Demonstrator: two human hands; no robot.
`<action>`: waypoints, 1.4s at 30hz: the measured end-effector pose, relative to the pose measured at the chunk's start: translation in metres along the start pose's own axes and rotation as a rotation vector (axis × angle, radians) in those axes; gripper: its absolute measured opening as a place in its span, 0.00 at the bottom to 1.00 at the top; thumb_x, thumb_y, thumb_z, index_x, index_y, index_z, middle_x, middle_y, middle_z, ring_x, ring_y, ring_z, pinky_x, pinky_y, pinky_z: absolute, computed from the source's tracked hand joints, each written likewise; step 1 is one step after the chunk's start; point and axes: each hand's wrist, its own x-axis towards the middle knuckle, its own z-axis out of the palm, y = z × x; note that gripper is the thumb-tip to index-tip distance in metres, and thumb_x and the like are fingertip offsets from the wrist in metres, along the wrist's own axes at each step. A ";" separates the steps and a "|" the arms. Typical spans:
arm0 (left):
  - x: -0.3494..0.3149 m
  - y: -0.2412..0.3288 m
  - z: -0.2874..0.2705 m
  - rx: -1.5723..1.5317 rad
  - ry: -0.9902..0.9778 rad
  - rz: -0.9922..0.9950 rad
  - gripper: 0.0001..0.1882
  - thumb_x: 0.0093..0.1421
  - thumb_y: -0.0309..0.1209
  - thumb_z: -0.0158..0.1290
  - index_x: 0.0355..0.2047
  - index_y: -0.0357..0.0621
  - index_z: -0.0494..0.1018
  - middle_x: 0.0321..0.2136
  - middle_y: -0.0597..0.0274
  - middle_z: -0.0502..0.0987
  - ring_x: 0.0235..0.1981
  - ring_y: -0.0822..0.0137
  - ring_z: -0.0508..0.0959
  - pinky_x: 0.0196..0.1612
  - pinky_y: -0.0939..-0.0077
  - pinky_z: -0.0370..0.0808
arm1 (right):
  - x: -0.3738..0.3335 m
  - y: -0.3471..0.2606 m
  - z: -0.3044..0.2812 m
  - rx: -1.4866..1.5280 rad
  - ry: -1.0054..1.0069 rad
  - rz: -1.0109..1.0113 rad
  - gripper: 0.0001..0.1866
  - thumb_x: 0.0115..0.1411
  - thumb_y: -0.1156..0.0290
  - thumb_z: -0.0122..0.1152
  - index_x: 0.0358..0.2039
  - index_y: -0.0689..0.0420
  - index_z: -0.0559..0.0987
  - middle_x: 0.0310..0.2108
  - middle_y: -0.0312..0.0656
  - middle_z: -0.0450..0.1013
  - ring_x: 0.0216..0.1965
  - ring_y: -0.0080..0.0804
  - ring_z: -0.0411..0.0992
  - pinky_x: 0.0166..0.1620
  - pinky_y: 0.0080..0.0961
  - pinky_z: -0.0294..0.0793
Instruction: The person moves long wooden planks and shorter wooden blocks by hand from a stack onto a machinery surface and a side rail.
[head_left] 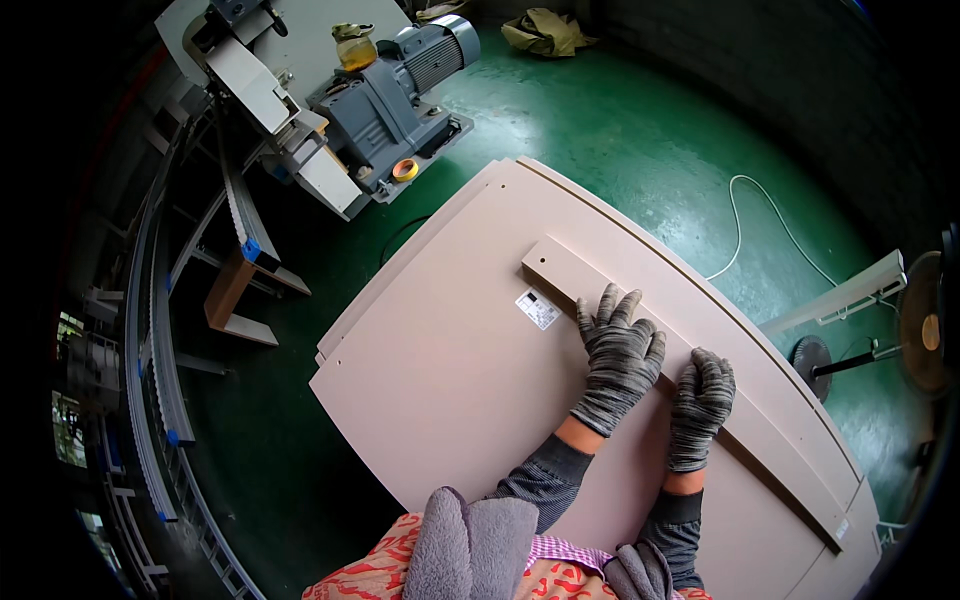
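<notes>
A long, narrow beige bar [765,470] lies diagonally across a stack of large beige panels [440,330], with a hole near its far end. My left hand [617,365], in a grey striped work glove, rests on the bar with its fingers spread over the upper part. Just to the right, my gloved right hand [700,405] has its fingers bent and held together on the bar; its fingertips are partly hidden. A white printed label [538,309] sits on the top panel, left of the bar.
A grey motor with gearbox [385,110] stands at the far left, carrying a roll of yellow tape [405,170]. Metal conveyor rails [155,350] curve along the left. A pale cable [738,220] runs over the green floor [640,140]. A fan [925,315] stands at the right.
</notes>
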 end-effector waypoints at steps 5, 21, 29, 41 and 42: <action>-0.001 -0.002 0.001 0.005 -0.011 -0.009 0.09 0.51 0.36 0.59 0.23 0.45 0.77 0.52 0.48 0.74 0.62 0.44 0.63 0.66 0.32 0.41 | 0.000 -0.002 -0.001 -0.001 0.006 -0.001 0.12 0.51 0.80 0.58 0.37 0.59 0.81 0.38 0.47 0.78 0.43 0.47 0.75 0.60 0.45 0.66; 0.000 -0.002 0.002 -0.029 0.036 0.010 0.09 0.51 0.36 0.60 0.23 0.45 0.77 0.52 0.47 0.74 0.61 0.43 0.64 0.66 0.31 0.41 | 0.000 0.001 0.001 -0.032 0.032 -0.039 0.12 0.51 0.81 0.59 0.37 0.59 0.81 0.37 0.47 0.78 0.43 0.47 0.75 0.58 0.43 0.68; -0.001 -0.001 0.001 -0.017 -0.006 0.010 0.09 0.52 0.36 0.59 0.23 0.45 0.77 0.52 0.48 0.74 0.61 0.44 0.64 0.66 0.32 0.41 | -0.001 -0.001 0.001 -0.031 0.037 -0.034 0.12 0.51 0.81 0.59 0.37 0.59 0.81 0.37 0.47 0.78 0.43 0.47 0.75 0.58 0.43 0.68; -0.001 -0.002 0.002 0.025 -0.012 -0.022 0.09 0.51 0.37 0.60 0.24 0.45 0.77 0.53 0.47 0.73 0.61 0.43 0.64 0.66 0.33 0.43 | 0.000 0.000 0.000 -0.037 0.030 -0.037 0.12 0.52 0.81 0.59 0.37 0.59 0.81 0.38 0.47 0.78 0.43 0.47 0.75 0.60 0.44 0.67; -0.001 -0.002 0.002 0.013 0.010 -0.013 0.09 0.51 0.36 0.60 0.24 0.45 0.77 0.53 0.47 0.72 0.61 0.43 0.64 0.66 0.33 0.43 | -0.001 0.000 0.000 -0.034 0.030 -0.039 0.12 0.52 0.81 0.59 0.37 0.58 0.81 0.38 0.47 0.78 0.44 0.47 0.75 0.60 0.44 0.67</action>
